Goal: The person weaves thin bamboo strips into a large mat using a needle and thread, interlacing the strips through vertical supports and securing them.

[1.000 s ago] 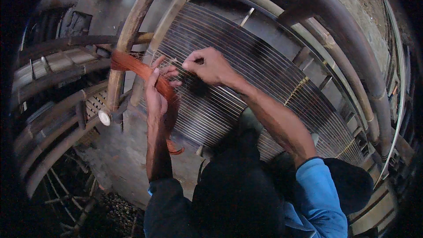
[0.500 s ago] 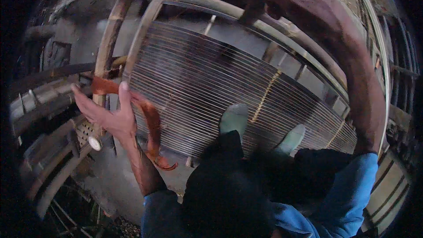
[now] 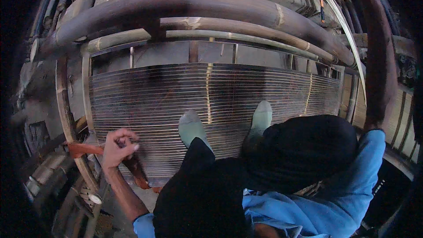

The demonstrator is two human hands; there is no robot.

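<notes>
At the left, my left hand [image 3: 118, 150] has its fingers curled in on a reddish-orange strap [image 3: 86, 150]. One end of this strap wraps a bamboo post [image 3: 66, 101], and the other hangs below the hand, lying against the slats. My right forearm [image 3: 376, 61] stretches up along the right side. The right hand itself lies beyond the upper edge, out of sight. In front of me spreads a panel of thin dark slats [image 3: 172, 92] in a bamboo frame, with pale yellow bindings [image 3: 209, 92] across it.
My feet in pale green socks [image 3: 192, 127] rest over the slatted panel. Past it run thick dark bamboo poles [image 3: 207, 2]. Long pale strips [image 3: 341, 15] slant down at the right. More bamboo poles [image 3: 44, 180] lie at the lower left.
My view has turned and shifted so the frame runs crosswise. My left hand has gone from spread fingers to curled ones. The right hand has left the view at the top.
</notes>
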